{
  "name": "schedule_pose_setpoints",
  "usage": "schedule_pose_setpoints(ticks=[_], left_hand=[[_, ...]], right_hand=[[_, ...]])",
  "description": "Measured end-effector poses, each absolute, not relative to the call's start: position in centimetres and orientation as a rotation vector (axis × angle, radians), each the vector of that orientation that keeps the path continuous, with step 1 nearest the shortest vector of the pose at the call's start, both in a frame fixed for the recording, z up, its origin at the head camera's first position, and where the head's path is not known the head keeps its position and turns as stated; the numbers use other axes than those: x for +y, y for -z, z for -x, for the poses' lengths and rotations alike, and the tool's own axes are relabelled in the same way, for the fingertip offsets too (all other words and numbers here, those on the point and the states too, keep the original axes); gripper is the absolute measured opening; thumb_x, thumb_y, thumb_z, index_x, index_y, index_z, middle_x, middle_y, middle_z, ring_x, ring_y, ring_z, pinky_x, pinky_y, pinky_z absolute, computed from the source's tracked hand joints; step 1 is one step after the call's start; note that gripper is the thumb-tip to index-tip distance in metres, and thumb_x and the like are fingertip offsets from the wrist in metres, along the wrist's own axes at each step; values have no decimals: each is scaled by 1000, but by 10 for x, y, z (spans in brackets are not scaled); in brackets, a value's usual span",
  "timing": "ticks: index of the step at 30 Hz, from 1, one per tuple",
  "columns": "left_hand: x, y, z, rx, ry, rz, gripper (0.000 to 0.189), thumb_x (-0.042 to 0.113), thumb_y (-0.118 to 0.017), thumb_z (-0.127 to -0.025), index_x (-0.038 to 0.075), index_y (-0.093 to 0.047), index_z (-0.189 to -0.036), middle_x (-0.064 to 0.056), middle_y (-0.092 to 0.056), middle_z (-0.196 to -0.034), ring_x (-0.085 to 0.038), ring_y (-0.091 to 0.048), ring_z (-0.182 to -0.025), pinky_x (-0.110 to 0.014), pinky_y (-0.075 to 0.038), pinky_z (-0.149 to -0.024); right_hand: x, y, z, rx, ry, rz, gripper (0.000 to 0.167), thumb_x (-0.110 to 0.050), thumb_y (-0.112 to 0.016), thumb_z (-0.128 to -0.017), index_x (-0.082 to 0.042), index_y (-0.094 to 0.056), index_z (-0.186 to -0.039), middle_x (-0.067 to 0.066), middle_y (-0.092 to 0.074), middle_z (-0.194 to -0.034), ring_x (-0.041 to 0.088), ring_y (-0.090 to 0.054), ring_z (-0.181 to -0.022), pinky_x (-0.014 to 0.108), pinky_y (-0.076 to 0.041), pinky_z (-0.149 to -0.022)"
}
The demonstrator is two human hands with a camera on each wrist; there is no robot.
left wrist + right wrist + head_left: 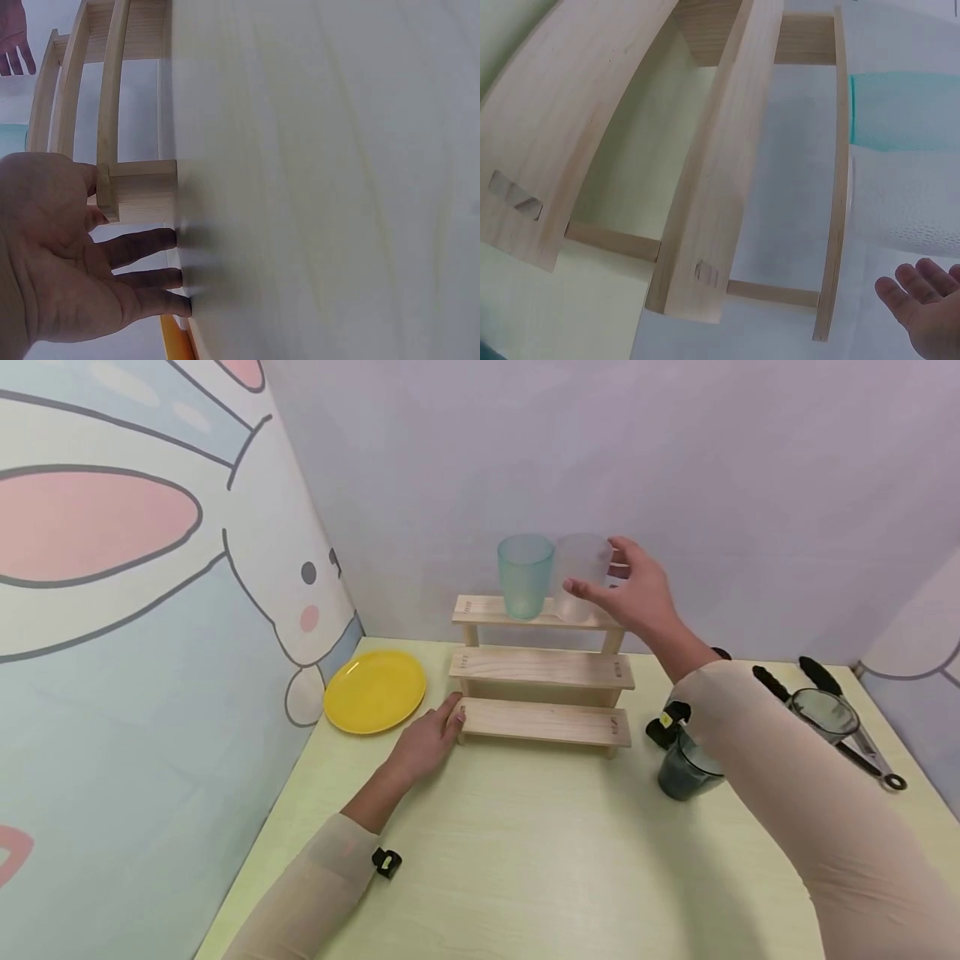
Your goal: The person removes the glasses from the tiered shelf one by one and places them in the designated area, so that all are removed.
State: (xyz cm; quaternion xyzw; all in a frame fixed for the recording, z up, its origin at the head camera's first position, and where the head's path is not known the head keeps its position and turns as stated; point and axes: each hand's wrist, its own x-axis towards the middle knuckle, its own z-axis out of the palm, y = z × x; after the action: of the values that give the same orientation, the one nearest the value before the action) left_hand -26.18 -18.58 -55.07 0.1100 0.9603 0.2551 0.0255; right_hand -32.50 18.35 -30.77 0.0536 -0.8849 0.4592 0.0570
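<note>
A three-step wooden display rack stands on the table. Its top step carries a translucent teal cup and, to the right, a clear frosted cup. My right hand is around the frosted cup's right side, thumb in front and fingers behind. In the right wrist view, the fingers are spread loosely, a small gap from that cup. My left hand holds the left end of the bottom step between thumb and forefinger. Its other fingers reach straight down to the tabletop.
A yellow plate lies left of the rack, by the rabbit-patterned wall. On the right, a dark glass cup is partly covered by my right sleeve. Beyond it are another glass and black-handled utensils. A plain wall rises behind.
</note>
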Motion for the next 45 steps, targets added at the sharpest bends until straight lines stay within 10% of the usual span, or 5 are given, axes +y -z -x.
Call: schedule_pose_setpoints(ticks=[45], left_hand=[[-183,521,243,2937,-805,-354,71,68,-24,-116,30,-32,-176,-26,-66,-153,-52,-61,-144,-68,-53,-108]], right_hand=[[183,300,309,-2542,-1377,-131,101,-56,-88,-91,-26,-37,-173,4,-63,-161,32,-62,-140,48,-51,-110]])
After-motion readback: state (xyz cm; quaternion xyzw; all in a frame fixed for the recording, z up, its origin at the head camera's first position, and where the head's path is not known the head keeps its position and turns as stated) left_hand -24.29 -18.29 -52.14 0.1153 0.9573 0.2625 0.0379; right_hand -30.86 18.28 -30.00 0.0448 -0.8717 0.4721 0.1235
